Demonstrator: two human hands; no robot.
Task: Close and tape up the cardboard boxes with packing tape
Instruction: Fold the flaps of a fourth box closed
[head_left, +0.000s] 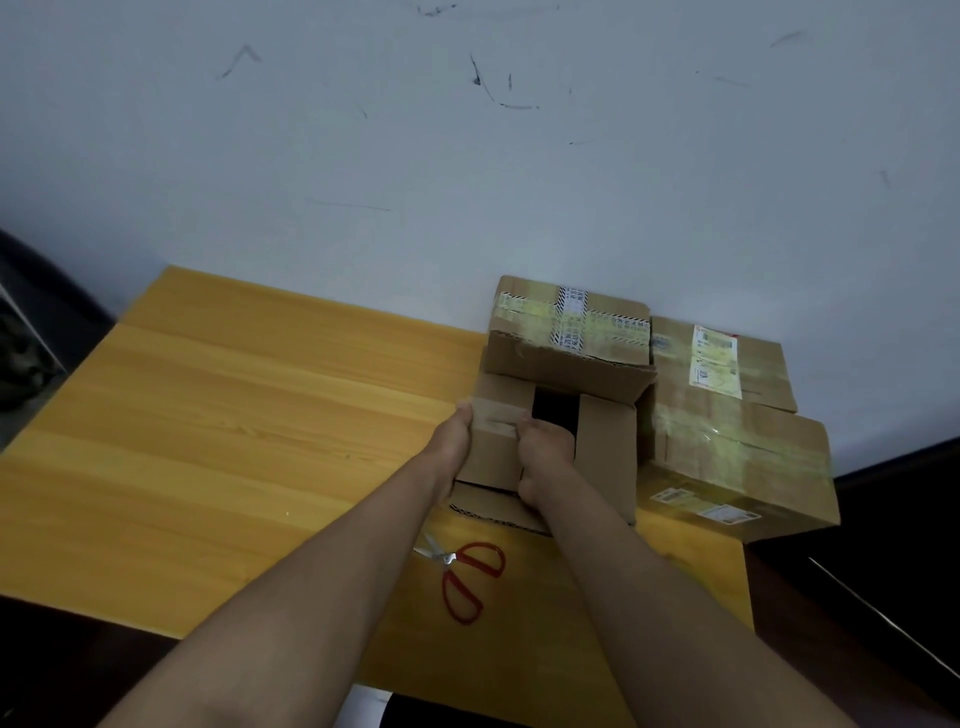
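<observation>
An open cardboard box (605, 457) stands on the yellow wooden table (234, 415), its flaps partly folded with a dark gap in the middle. My left hand (457, 441) grips the outer left edge of the left flap (496, 447). My right hand (545, 457) curls over the inner edge of the same flap, fingers into the gap. A strip of old tape crosses that flap between my hands. The far flap stands up behind the gap. No tape roll is in sight.
Taped boxes are stacked behind (571, 322) and to the right (737, 447) against the white wall. Red-handled scissors (467, 577) lie on the table under my forearms. The table's right edge runs just past the right-hand boxes.
</observation>
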